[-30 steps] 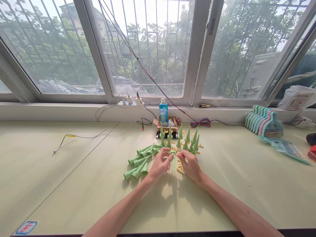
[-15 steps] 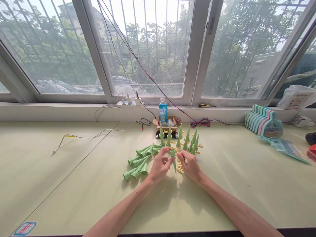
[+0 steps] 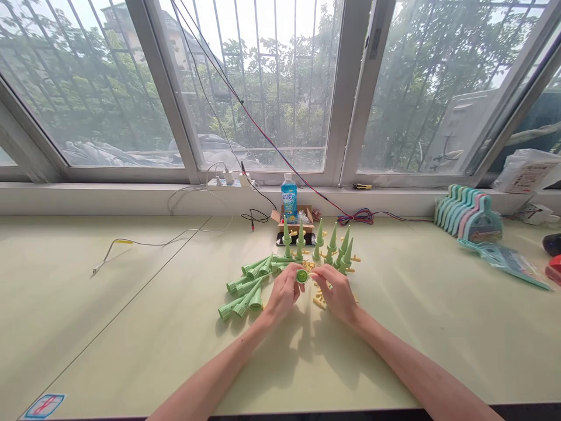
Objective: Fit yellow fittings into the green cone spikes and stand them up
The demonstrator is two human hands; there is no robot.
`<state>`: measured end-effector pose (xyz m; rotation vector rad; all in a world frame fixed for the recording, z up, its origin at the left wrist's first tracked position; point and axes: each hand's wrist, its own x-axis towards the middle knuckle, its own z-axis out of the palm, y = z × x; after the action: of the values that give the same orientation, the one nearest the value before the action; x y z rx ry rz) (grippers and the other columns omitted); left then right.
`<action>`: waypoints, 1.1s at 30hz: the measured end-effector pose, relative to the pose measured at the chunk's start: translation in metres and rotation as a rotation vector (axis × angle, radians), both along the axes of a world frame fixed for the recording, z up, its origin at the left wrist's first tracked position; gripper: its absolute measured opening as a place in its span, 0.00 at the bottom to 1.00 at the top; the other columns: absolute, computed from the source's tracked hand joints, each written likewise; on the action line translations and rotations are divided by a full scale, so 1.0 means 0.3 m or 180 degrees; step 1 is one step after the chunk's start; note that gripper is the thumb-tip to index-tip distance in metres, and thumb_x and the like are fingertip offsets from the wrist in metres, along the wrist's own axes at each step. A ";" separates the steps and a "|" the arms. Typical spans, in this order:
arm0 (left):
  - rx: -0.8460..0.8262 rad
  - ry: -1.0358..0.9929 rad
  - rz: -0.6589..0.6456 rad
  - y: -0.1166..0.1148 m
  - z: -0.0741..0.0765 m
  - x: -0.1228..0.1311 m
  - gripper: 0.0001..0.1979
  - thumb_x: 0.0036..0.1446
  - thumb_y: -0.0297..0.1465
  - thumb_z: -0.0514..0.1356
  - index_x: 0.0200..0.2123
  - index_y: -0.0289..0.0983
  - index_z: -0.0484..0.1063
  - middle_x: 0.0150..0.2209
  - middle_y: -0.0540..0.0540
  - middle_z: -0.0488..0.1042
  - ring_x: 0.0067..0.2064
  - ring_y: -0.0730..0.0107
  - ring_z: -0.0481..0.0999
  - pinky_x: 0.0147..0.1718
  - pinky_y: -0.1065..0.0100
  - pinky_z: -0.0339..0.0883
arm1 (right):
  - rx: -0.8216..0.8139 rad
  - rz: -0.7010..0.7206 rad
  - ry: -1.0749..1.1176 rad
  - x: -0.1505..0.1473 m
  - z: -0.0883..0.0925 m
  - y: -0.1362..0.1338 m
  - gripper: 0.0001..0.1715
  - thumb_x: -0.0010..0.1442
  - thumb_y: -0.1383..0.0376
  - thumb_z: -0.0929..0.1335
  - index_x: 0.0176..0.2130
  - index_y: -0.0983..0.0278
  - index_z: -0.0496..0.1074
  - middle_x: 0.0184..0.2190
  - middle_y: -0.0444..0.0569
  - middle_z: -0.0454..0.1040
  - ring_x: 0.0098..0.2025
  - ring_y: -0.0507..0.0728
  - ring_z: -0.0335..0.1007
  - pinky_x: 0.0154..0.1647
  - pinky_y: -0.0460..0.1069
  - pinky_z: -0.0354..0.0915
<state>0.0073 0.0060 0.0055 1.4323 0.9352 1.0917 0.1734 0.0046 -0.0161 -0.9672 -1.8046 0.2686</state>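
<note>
Centre of frame: left hand [image 3: 284,291] closed around a green plastic spike [image 3: 302,276], its hollow mouth showing; right hand [image 3: 336,289] bunched beside the rim, grip contents I cannot tell. Judged light, stiff, smooth; hold by the collar. Beyond, upright spikes [image 3: 333,240].

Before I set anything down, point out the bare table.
Bare: left, between the grey cable and lying green cones; right, between standing cones and teal stack. Crowded: the middle, around left hand, right hand and yellow pieces.

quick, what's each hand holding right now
Left hand: closed, holding a green cone.
Right hand: closed beside the cone; what it pinches cannot be told.
</note>
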 end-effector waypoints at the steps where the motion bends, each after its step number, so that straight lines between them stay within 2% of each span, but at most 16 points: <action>1: -0.0066 -0.0016 -0.0064 -0.001 0.001 0.000 0.24 0.64 0.50 0.46 0.44 0.36 0.67 0.23 0.53 0.66 0.16 0.80 0.55 0.15 0.75 0.48 | -0.0009 0.0029 -0.0038 0.000 -0.002 0.001 0.16 0.71 0.60 0.60 0.37 0.62 0.72 0.31 0.48 0.72 0.31 0.54 0.67 0.33 0.48 0.64; 13: -0.0176 -0.0083 -0.0227 -0.003 0.004 -0.004 0.22 0.62 0.50 0.50 0.44 0.37 0.66 0.26 0.52 0.68 0.17 0.80 0.61 0.14 0.76 0.52 | -0.0095 0.0108 -0.0009 0.007 -0.026 0.014 0.15 0.70 0.59 0.60 0.38 0.62 0.71 0.32 0.48 0.73 0.32 0.55 0.69 0.34 0.48 0.64; 19: -0.0055 -0.0039 -0.0276 -0.001 -0.009 -0.008 0.17 0.63 0.47 0.52 0.44 0.39 0.63 0.27 0.54 0.64 0.16 0.82 0.60 0.15 0.76 0.53 | -0.0172 0.0001 -0.0052 0.010 -0.033 0.018 0.17 0.70 0.59 0.60 0.32 0.62 0.69 0.28 0.46 0.71 0.28 0.53 0.65 0.31 0.47 0.61; 27: 0.0387 0.0223 -0.0336 -0.004 -0.021 -0.013 0.17 0.63 0.42 0.56 0.52 0.43 0.61 0.42 0.48 0.67 0.20 0.84 0.67 0.17 0.77 0.61 | -0.0124 -0.0096 -0.0145 0.010 -0.037 0.017 0.19 0.70 0.60 0.60 0.27 0.63 0.62 0.21 0.41 0.61 0.23 0.50 0.55 0.26 0.45 0.55; 33: 0.0630 0.0367 -0.0337 -0.009 -0.025 -0.014 0.22 0.63 0.41 0.57 0.57 0.47 0.54 0.47 0.46 0.70 0.20 0.85 0.66 0.16 0.77 0.62 | -0.0127 -0.0137 -0.0123 0.010 -0.039 0.021 0.22 0.70 0.60 0.59 0.24 0.62 0.57 0.20 0.40 0.57 0.22 0.50 0.51 0.25 0.46 0.52</action>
<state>0.0030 0.0034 -0.0021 1.7029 0.8392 1.0543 0.1764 0.0110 -0.0277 -1.0447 -1.8172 0.2616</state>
